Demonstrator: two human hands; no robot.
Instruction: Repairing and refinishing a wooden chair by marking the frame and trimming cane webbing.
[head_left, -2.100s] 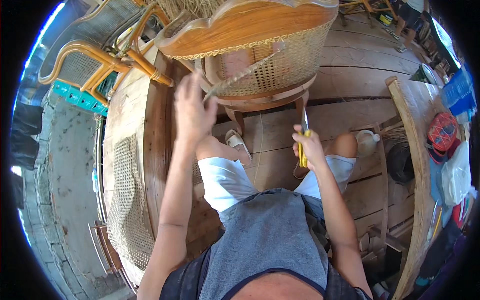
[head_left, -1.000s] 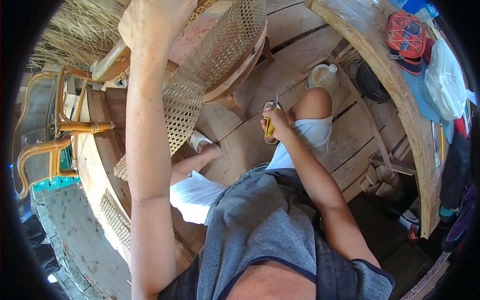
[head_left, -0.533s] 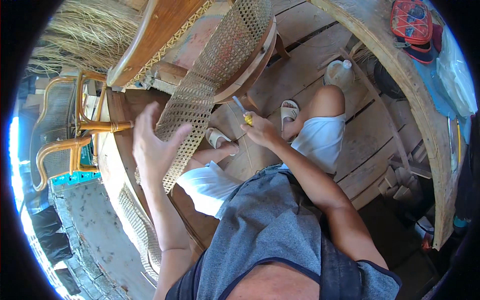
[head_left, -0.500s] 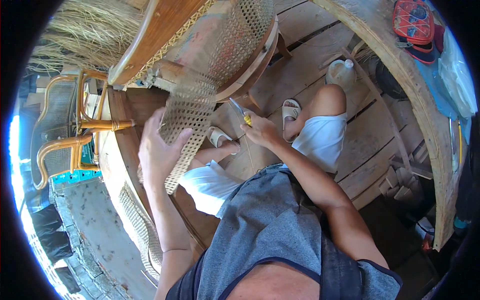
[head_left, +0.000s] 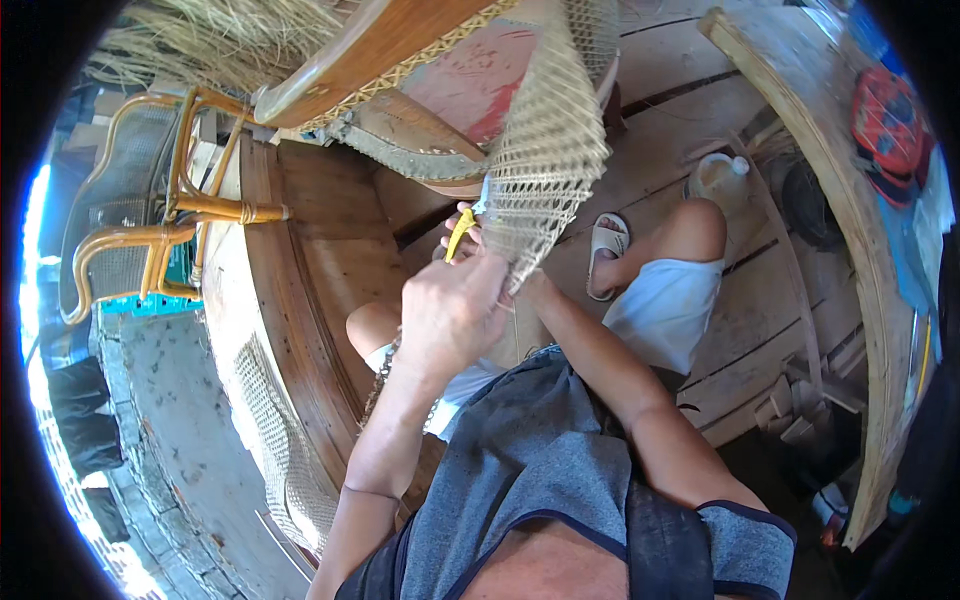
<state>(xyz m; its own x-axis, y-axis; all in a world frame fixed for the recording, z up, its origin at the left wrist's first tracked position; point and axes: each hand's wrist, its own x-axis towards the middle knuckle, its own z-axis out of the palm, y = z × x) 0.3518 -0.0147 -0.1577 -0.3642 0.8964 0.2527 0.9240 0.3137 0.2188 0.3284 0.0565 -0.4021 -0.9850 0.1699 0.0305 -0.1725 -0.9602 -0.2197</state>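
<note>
A sheet of woven cane webbing (head_left: 550,140) is pulled up from a round wooden chair seat (head_left: 415,160) and stands folded toward me. My left hand (head_left: 450,315) is closed on its near lower corner. Just beyond, my right hand (head_left: 465,232) is partly hidden behind the webbing. Its fingers are wrapped around a tool with a yellow handle (head_left: 459,236) and a thin pale blade. Under the lifted sheet the seat's rim is bare, with a reddish stained surface (head_left: 490,75) inside it. The chair's wooden back (head_left: 385,55) has a braided cane edge.
A rattan armchair (head_left: 130,200) stands at the left, beside a curved wooden bench (head_left: 310,260). More webbing (head_left: 275,430) lies at lower left. Cane strands (head_left: 220,45) are heaped at far left. A plastic jug (head_left: 718,182) stands near my knee; a curved wooden board (head_left: 860,250) arches at right.
My left hand has moved right and now grips the webbing, which has swung right and off the near seat rim. My right hand has moved behind the sheet, turning the yellow-handled tool.
</note>
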